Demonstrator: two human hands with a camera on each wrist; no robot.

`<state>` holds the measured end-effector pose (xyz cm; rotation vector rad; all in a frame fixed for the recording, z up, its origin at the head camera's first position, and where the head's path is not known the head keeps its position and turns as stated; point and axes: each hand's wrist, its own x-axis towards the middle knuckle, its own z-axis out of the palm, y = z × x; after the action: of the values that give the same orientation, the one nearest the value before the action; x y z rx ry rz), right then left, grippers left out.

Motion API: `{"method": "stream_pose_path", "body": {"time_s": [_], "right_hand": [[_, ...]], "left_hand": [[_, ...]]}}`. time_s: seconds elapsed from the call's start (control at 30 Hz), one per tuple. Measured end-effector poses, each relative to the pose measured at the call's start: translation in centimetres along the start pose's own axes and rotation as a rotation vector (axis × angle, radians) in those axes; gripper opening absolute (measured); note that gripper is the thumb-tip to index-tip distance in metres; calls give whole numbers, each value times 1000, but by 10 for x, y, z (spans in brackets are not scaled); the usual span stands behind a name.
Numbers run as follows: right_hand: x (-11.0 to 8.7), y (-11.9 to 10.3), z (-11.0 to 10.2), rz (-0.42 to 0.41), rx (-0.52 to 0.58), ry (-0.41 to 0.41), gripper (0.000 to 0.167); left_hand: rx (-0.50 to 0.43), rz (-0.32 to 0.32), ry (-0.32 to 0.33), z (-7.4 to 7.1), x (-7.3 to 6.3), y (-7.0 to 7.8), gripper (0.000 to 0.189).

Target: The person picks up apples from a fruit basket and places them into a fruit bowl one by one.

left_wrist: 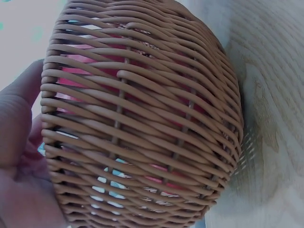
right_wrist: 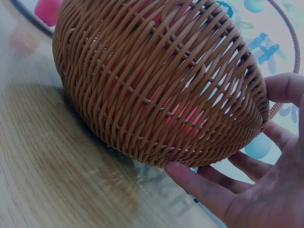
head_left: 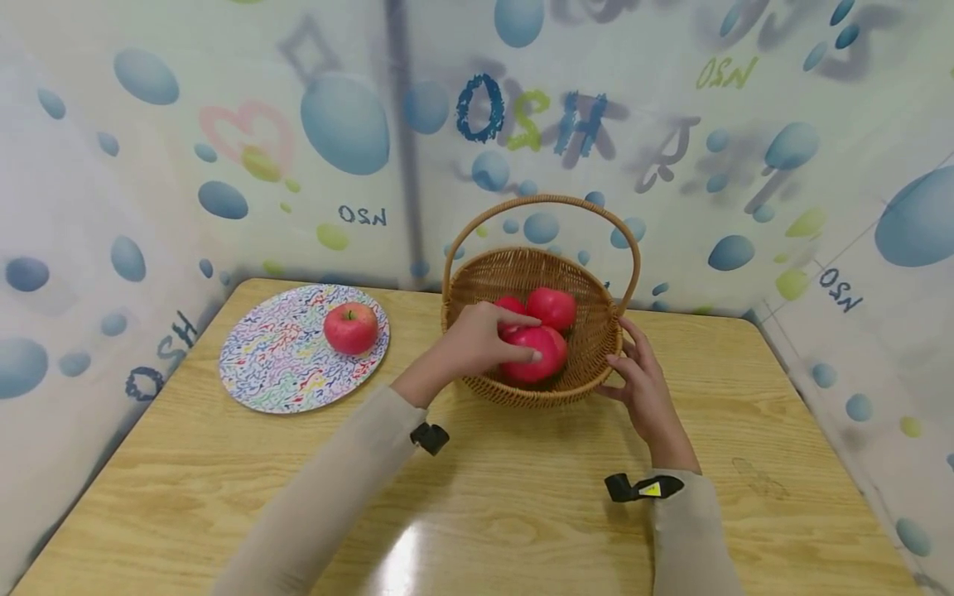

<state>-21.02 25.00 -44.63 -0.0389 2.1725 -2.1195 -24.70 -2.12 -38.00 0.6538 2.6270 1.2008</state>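
Observation:
A brown wicker basket point(head_left: 544, 399) with a tall arched handle stands toward the back of the table. My left hand point(head_left: 473, 339) reaches over its left rim and grips a red apple point(head_left: 550, 354) inside, thumb and fingers spread across it. Behind that apple lie another red apple point(head_left: 553, 308) and a partly covered one point(head_left: 510, 306). At the right side, my right hand point(head_left: 647, 389) holds the basket by its rim. In the right wrist view, the thumb is at the rim and a fingertip touches the woven wall point(right_wrist: 142, 85). Weave hides most of the apples in both wrist views.
Left of the basket, a round plate point(head_left: 261, 364) with a colourful squiggle pattern bears one red apple point(head_left: 351, 329) near its right edge. The wooden table point(head_left: 522, 513) meets a printed wall covering point(head_left: 283, 223) right behind the basket and at both sides.

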Motion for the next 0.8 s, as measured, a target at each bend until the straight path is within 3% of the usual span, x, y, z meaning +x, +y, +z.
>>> {"method": "stream_pose_path", "body": {"time_s": [0.2,0.5,0.8], "right_hand": [[0,0,0,-3,5,-7,61],[0,-1,0,-5,5,-12,60],[-2,-1,0,8,31,-11,60]], "left_hand": [[-77,10,133,-3,-6,-2,46],[-210,2,223,-11,-20,-6,47],[-208,52,320,-19,-37,-8,47]]}}
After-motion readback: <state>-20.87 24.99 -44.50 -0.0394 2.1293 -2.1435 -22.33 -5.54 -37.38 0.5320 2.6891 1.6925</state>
